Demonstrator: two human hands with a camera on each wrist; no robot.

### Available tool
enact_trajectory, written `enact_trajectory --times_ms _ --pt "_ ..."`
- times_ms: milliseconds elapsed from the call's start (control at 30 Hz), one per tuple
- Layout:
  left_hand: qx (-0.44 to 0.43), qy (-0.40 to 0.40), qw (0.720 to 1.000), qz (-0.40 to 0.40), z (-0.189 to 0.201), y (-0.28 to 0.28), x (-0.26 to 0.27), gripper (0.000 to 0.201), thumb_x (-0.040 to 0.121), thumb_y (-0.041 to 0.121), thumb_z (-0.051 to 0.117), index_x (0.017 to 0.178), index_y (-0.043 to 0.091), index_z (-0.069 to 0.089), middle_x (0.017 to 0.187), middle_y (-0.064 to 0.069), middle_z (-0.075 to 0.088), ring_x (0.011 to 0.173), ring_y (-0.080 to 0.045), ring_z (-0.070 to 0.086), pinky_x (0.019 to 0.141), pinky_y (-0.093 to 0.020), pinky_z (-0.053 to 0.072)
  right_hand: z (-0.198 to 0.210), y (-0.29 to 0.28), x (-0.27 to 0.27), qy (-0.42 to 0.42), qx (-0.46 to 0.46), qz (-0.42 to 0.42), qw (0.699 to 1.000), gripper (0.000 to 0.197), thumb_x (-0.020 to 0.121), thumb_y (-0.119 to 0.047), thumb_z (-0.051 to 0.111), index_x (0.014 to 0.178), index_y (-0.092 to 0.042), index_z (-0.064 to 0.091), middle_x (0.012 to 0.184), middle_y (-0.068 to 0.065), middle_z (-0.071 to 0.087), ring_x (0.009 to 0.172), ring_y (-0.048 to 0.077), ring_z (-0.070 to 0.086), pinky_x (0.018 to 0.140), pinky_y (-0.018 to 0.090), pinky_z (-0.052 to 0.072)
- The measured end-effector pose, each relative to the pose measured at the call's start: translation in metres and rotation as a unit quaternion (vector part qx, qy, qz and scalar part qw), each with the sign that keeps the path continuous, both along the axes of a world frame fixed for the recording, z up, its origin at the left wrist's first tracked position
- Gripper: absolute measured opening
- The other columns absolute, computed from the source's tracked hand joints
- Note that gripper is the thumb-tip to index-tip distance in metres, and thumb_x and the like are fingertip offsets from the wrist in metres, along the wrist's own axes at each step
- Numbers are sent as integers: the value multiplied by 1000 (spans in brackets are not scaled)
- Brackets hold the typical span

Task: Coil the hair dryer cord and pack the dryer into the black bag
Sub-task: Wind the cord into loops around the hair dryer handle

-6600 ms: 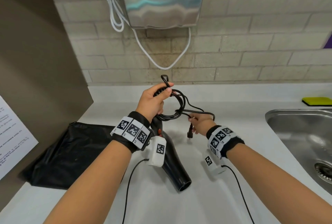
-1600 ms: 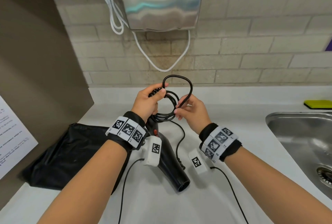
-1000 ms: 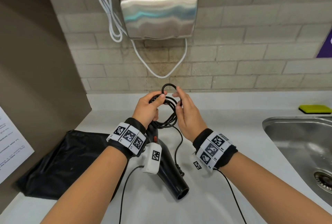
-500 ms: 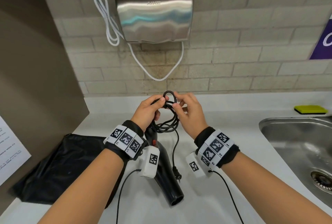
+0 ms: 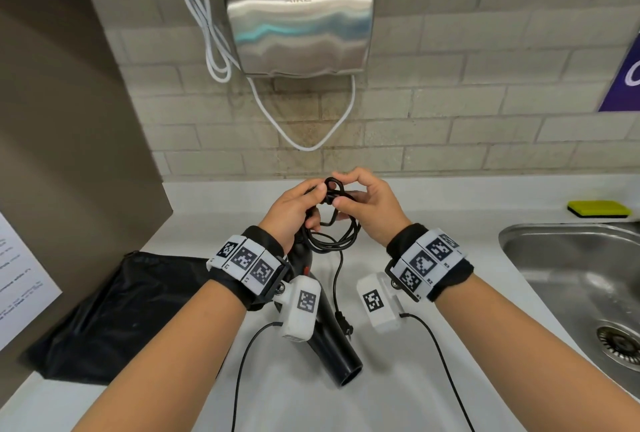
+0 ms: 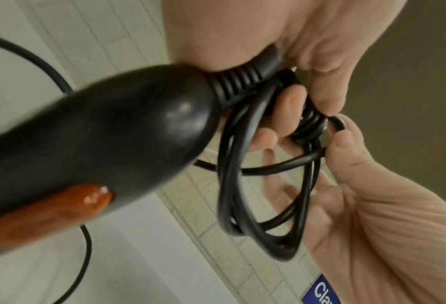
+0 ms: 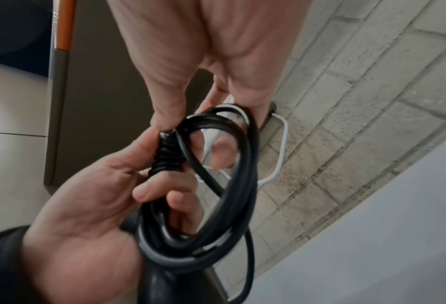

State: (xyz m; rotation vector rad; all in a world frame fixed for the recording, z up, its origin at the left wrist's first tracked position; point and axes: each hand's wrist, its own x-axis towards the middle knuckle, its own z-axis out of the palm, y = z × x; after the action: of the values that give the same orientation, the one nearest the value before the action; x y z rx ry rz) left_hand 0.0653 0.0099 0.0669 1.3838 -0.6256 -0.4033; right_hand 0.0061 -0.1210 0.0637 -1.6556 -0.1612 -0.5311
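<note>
The black hair dryer [image 5: 329, 345] hangs nozzle-down over the white counter, its handle with the orange switch [image 6: 47, 216] up at my left hand [image 5: 320, 196]. My left hand grips the ribbed cord collar [image 6: 242, 82] and the coiled black cord [image 5: 332, 237]. Over the coil's top, my right hand [image 5: 341, 189] pinches a small loop of the cord [image 6: 330, 123] between thumb and fingers. A loose tail drops from the coil to the plug [image 5: 344, 324], beside the dryer barrel. The black bag [image 5: 121, 310] lies flat on the counter to the left.
A steel sink [image 5: 571, 276] is at the right, a yellow sponge [image 5: 597, 209] behind it. A wall hand dryer [image 5: 299, 19] with a white cable [image 5: 214, 33] hangs above. A brown partition [image 5: 69, 120] with a paper sheet [image 5: 20, 276] closes the left.
My right hand's fingers have curled over the coil's top and pinched the small loop. The left hand kept its grip. The head view tilted upward.
</note>
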Motion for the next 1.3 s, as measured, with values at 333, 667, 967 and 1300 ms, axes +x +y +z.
enact_trajectory --times_ms 333,667,967,1300 --pt "123 -119 985 15 7 3 3 10 93 14 54 91 21 61 73 -3 58 55 -10 53 51 -23 48 -13 4 5 -36 -23 -82 996 39 71 11 68 66 -21 46 78 3 59 62 6 56 38 22 41" --pt "71 -30 997 6 10 7 -1 18 94 24 50 84 14 61 61 3 48 40 -4 29 38 -15 24 -21 9 9 -111 -92 -110 983 26 63 8 76 70 -6 55 75 -7 45 72 4 52 61 9 45" --pt "-3 -7 999 -47 9 11 -3 20 96 14 40 89 17 58 61 9 61 39 -2 33 37 -14 26 -21 -5 10 54 -9 136 989 66 71 -39 74 122 -8 45 115 14 57 100 19 62 98 33 47" --pt "10 -5 994 -109 9 24 4 27 89 32 52 69 30 70 63 7 58 42 -3 31 38 -13 27 -29 -18 11 153 -118 51 980 55 91 -57 29 65 -16 56 56 -11 53 48 -4 48 68 18 36"
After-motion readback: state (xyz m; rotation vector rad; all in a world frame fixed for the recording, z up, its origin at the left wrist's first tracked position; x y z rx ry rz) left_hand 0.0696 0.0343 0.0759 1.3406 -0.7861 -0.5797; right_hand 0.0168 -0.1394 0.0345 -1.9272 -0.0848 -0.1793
